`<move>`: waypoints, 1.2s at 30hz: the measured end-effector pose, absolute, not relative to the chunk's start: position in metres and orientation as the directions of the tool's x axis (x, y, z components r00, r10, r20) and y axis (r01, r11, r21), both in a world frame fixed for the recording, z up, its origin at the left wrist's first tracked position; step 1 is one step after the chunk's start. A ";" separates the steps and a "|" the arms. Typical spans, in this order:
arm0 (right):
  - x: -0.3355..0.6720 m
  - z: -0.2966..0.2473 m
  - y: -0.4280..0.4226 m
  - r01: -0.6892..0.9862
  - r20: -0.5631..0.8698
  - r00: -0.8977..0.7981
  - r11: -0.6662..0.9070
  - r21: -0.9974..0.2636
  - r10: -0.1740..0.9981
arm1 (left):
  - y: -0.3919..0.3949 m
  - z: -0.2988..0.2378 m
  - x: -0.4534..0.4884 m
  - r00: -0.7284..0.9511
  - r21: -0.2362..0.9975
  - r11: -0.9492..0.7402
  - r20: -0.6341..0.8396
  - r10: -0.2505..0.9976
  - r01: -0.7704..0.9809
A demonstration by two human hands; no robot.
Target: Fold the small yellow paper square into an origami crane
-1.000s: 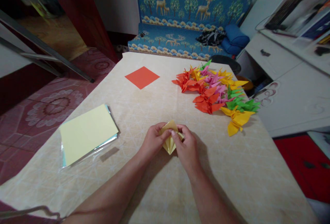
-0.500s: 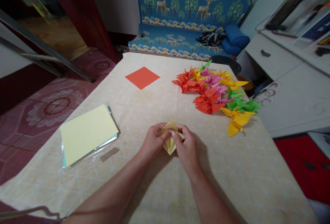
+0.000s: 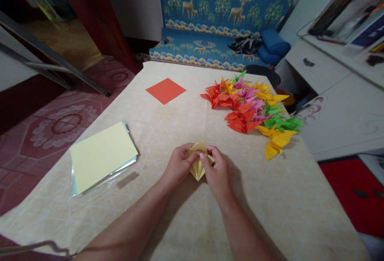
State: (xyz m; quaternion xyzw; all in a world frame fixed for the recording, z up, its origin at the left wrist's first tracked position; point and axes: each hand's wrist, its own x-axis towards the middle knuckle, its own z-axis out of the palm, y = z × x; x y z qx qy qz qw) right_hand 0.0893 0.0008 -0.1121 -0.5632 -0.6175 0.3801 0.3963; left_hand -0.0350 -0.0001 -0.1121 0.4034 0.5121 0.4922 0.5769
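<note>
A partly folded yellow paper piece (image 3: 198, 164) rests low over the beige table (image 3: 168, 217), pinched from both sides. My left hand (image 3: 178, 165) grips its left edge with thumb and fingers closed on it. On the right, my right hand (image 3: 216, 171) holds the other side, thumb pressed on the top fold. Both hands are close together near the table's middle front.
A pile of folded paper cranes (image 3: 253, 111) in orange, pink, green and yellow lies at the right. A flat orange square sheet (image 3: 165, 90) lies further back. A stack of pale yellow paper in plastic wrap (image 3: 102, 157) sits at the left. A blue patterned sofa (image 3: 219, 33) stands behind the table.
</note>
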 end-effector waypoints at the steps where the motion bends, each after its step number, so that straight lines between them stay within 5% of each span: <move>1: 0.089 -0.112 0.001 0.391 0.062 -0.053 0.078 -0.917 0.997 | 0.000 -0.112 -0.035 -0.013 0.971 0.188 -0.192 0.981 -0.147; 36: 0.090 -0.112 0.001 0.389 0.076 -0.051 0.090 -0.917 0.996 | 0.000 -0.114 -0.035 -0.017 0.971 0.176 -0.181 0.983 -0.161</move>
